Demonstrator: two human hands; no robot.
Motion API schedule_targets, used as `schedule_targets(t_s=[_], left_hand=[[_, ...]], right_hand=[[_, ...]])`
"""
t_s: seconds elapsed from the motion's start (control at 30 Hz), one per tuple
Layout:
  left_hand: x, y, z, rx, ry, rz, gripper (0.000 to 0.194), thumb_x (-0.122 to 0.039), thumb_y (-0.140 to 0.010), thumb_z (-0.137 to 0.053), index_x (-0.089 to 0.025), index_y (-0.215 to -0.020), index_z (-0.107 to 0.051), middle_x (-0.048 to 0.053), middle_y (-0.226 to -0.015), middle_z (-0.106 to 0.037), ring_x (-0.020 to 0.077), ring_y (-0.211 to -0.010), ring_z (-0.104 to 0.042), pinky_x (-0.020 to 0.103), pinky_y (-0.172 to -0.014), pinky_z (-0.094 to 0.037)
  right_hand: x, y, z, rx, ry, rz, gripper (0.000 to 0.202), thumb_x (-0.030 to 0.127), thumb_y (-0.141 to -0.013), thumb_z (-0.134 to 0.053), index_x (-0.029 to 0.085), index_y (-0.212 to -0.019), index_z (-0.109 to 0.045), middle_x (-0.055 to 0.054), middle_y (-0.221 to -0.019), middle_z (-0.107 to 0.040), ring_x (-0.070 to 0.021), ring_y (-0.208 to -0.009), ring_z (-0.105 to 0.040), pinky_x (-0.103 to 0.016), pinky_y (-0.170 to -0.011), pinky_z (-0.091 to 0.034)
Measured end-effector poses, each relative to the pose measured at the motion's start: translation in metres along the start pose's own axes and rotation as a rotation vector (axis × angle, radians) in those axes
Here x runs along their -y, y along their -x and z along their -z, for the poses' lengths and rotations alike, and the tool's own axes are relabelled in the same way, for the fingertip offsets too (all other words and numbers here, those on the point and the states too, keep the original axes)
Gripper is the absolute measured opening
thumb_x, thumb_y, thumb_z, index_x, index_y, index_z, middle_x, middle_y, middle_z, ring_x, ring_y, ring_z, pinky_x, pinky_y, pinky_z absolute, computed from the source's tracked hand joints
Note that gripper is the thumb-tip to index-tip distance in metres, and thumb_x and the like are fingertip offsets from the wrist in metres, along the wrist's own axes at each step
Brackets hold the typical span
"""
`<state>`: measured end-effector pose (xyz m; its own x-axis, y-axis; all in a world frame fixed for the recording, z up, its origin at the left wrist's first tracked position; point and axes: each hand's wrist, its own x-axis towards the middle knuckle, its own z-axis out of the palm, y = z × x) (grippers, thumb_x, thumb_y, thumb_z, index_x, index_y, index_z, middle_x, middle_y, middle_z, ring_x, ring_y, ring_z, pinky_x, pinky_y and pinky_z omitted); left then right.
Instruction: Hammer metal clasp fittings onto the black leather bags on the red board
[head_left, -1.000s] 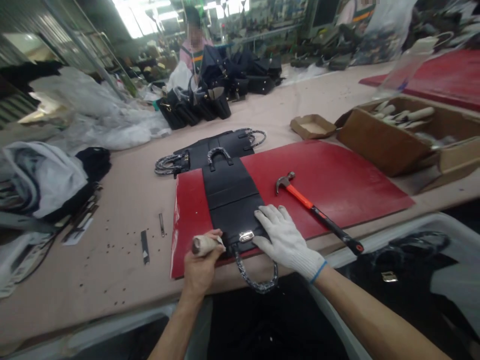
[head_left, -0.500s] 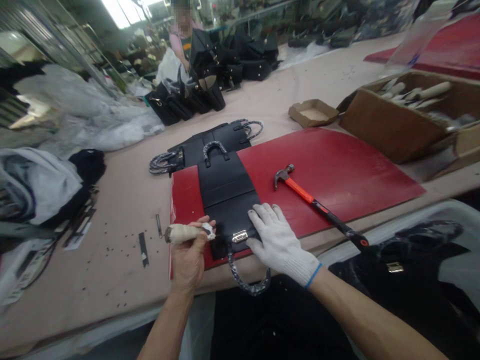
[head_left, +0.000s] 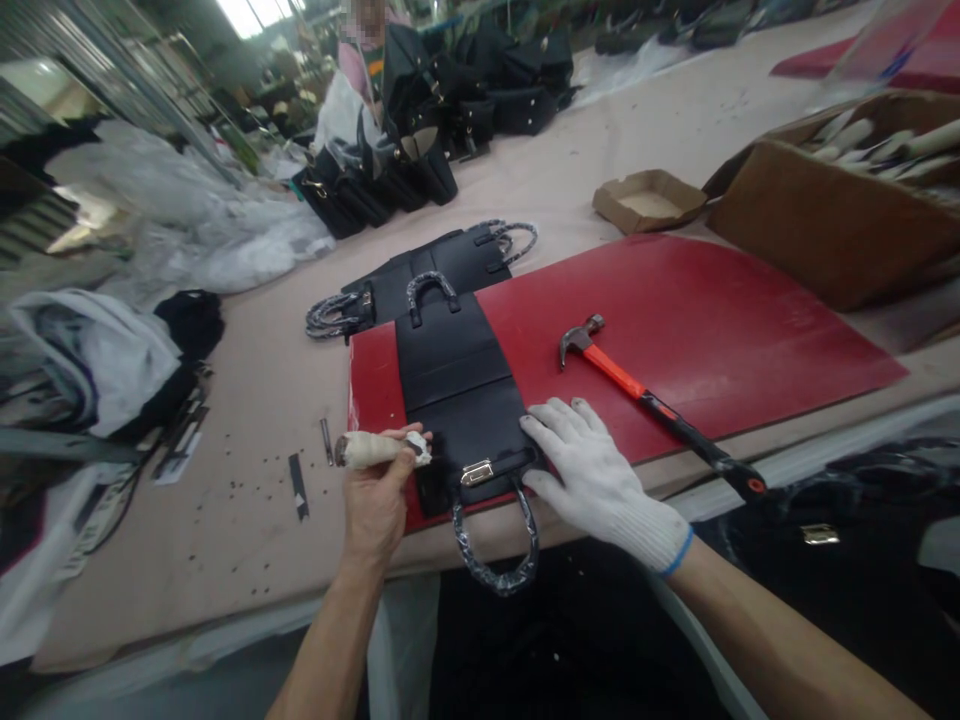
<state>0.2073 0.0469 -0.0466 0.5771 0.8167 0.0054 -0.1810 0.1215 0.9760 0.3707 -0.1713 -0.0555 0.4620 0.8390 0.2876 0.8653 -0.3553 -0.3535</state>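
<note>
A black handbag panel lies flat over the red board, with plastic-wrapped handles at both ends. Near its lower edge sits a shiny metal clasp plate. My bare left hand is closed around a stubby cream-taped cylinder with a ragged white end, held just left of the panel. My right hand, in a white knit glove, lies with fingers spread at the panel's right edge, holding nothing. To its right, a claw hammer with an orange and black handle rests on the board.
Another black bag piece lies behind the board. A cardboard box of pale tools and a small cardboard tray stand at right. Black bags and a person are farther back. A dark strip lies left.
My right hand has slid right, off the clasp area toward the panel's edge, uncovering more of the panel. The left hand still grips the taped cylinder. The view has shifted slightly.
</note>
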Motion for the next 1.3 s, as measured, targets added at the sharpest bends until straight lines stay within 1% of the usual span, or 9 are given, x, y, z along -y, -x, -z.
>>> schedule_targets(t_s=[0.13,0.23,0.37,0.47,0.6,0.7,0.97,1.13,1.3], left_hand=[[-0.006,0.003,-0.003,0.027,0.007,0.0,0.038,-0.036,-0.073,-0.093,-0.017,-0.096,-0.069,0.008,-0.107,-0.078,0.0258,-0.095,-0.078,0.041,-0.09,-0.064],[0.0,0.014,-0.021,0.127,-0.021,0.034,0.034,-0.034,-0.076,-0.091,-0.017,-0.096,-0.07,0.009,-0.111,-0.077,0.0279,-0.099,-0.078,0.043,-0.089,-0.065],[0.012,0.024,-0.047,0.208,-0.056,0.059,0.031,-0.032,-0.076,-0.09,-0.016,-0.095,-0.07,0.012,-0.115,-0.076,0.0289,-0.099,-0.078,0.042,-0.085,-0.066],[0.017,0.028,-0.056,0.26,-0.131,0.019,0.03,-0.03,-0.078,-0.088,-0.016,-0.096,-0.07,0.014,-0.12,-0.074,0.0296,-0.104,-0.077,0.045,-0.094,-0.063],[0.018,0.029,-0.056,0.338,-0.225,-0.084,0.024,-0.026,-0.082,-0.085,-0.016,-0.097,-0.07,0.016,-0.124,-0.073,0.0298,-0.108,-0.075,0.048,-0.103,-0.058],[0.018,0.031,-0.055,0.342,-0.251,-0.107,0.023,-0.027,-0.083,-0.084,-0.016,-0.097,-0.069,0.016,-0.123,-0.074,0.0298,-0.108,-0.076,0.048,-0.103,-0.058],[0.019,0.031,-0.057,0.35,-0.253,-0.075,0.023,-0.027,-0.083,-0.084,-0.017,-0.097,-0.069,0.016,-0.126,-0.073,0.0297,-0.111,-0.075,0.046,-0.103,-0.059],[0.022,0.03,-0.056,0.32,-0.231,0.027,0.03,-0.033,-0.081,-0.086,-0.017,-0.098,-0.067,0.017,-0.125,-0.073,0.0309,-0.109,-0.075,0.048,-0.103,-0.059],[0.025,0.029,-0.057,0.32,-0.228,0.056,0.027,-0.028,-0.083,-0.084,-0.018,-0.1,-0.067,0.015,-0.126,-0.073,0.0302,-0.111,-0.075,0.047,-0.102,-0.06]], right_hand=[[-0.001,0.0,0.001,0.003,-0.053,-0.002,0.048,0.023,-0.089,-0.065,0.016,-0.136,-0.063,-0.013,-0.143,-0.063,-0.0342,-0.137,-0.052,-0.06,-0.124,-0.027],[-0.003,0.001,0.004,0.015,-0.114,0.003,0.049,0.016,-0.087,-0.062,0.02,-0.136,-0.062,-0.011,-0.143,-0.063,-0.0305,-0.138,-0.052,-0.06,-0.125,-0.027],[-0.005,0.002,0.005,0.002,-0.125,-0.031,0.054,0.016,-0.084,-0.064,0.018,-0.138,-0.06,-0.013,-0.146,-0.059,-0.0323,-0.14,-0.049,-0.06,-0.126,-0.027],[-0.005,0.002,0.003,0.002,-0.12,-0.055,0.058,0.018,-0.082,-0.067,0.018,-0.14,-0.058,-0.013,-0.149,-0.057,-0.0348,-0.143,-0.046,-0.06,-0.126,-0.027],[-0.006,0.002,-0.001,-0.006,-0.12,-0.07,0.062,0.019,-0.081,-0.069,0.015,-0.142,-0.057,-0.015,-0.151,-0.055,-0.0363,-0.144,-0.045,-0.06,-0.127,-0.026],[-0.008,0.003,-0.002,-0.009,-0.127,-0.081,0.062,0.021,-0.082,-0.07,0.015,-0.142,-0.057,-0.015,-0.151,-0.055,-0.0365,-0.144,-0.045,-0.06,-0.126,-0.027],[-0.008,0.002,-0.001,0.006,-0.137,-0.077,0.062,0.022,-0.082,-0.07,0.015,-0.142,-0.058,-0.014,-0.15,-0.057,-0.0376,-0.145,-0.044,-0.061,-0.127,-0.026],[-0.008,0.003,-0.002,-0.002,-0.162,-0.077,0.06,0.021,-0.082,-0.069,0.018,-0.141,-0.06,-0.014,-0.149,-0.058,-0.038,-0.145,-0.044,-0.063,-0.125,-0.027],[-0.008,0.004,-0.004,-0.015,-0.14,-0.066,0.058,0.022,-0.083,-0.069,0.016,-0.14,-0.06,-0.013,-0.15,-0.058,-0.038,-0.144,-0.044,-0.061,-0.127,-0.026]])
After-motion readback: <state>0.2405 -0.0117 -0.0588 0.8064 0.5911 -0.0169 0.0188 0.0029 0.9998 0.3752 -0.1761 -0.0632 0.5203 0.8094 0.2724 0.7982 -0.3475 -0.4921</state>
